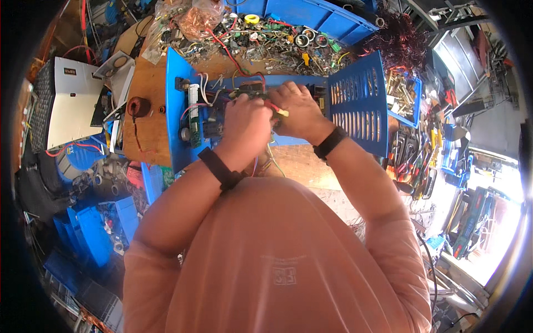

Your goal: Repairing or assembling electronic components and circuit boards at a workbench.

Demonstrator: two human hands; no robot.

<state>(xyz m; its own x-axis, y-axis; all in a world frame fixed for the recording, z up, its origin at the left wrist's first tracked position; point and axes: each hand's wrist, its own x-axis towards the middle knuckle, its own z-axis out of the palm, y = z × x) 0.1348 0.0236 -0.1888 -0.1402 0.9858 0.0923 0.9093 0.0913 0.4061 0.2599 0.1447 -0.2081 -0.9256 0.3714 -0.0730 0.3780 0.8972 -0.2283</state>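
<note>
A blue metal housing stands on the wooden bench in front of me, with a slotted side panel at its right. Circuit boards, wires and a white terminal strip sit inside it. Over the middle of the housing, my left hand is closed with its fingers curled. My right hand is beside it, fingers bent down over the inner parts. Between the hands a red wire with a pale yellow connector pokes out. What the fingertips grip is hidden beneath them.
Behind the housing lies a heap of small electronic scrap beside a blue bin. A copper coil rests on the bench at left. Pliers and other hand tools crowd the right side, near a blue tray of metal pieces.
</note>
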